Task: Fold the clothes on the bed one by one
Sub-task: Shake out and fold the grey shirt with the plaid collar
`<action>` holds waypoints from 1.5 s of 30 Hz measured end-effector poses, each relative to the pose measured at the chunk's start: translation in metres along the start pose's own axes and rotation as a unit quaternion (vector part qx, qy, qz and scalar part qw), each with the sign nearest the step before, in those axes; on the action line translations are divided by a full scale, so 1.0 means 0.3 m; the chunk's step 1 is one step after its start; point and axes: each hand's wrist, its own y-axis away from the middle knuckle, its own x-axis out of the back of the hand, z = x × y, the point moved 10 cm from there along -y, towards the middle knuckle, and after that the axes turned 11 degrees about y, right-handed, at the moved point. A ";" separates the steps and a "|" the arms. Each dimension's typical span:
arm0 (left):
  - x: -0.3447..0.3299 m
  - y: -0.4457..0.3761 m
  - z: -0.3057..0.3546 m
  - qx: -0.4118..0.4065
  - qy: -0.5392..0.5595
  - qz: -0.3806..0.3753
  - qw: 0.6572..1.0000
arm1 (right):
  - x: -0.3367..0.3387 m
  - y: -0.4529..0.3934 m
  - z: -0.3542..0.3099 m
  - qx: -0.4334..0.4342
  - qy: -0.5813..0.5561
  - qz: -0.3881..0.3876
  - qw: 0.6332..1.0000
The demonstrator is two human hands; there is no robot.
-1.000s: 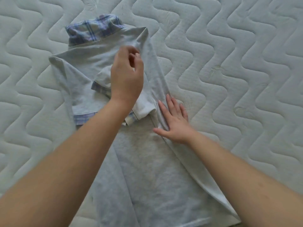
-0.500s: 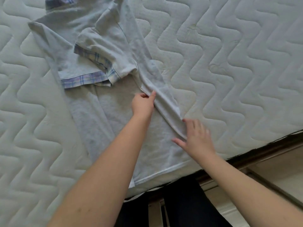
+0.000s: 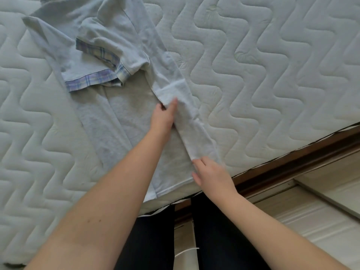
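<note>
Head camera looks steeply down, close over the bed.

Soft, even daylight is filling the scene, leaving the pale quilted mattress slightly washed out and bluish. Shadows are staying faint, pooling only under the light grey folded shirt and both forearms. No glare is showing. The wide lens is bending the dark wooden bed frame near the edges, and fine detail is looking soft.
</note>
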 end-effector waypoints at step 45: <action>0.194 0.330 -0.500 0.037 -0.328 0.013 0.944 | -0.292 0.166 0.367 -0.350 -0.146 -0.077 0.922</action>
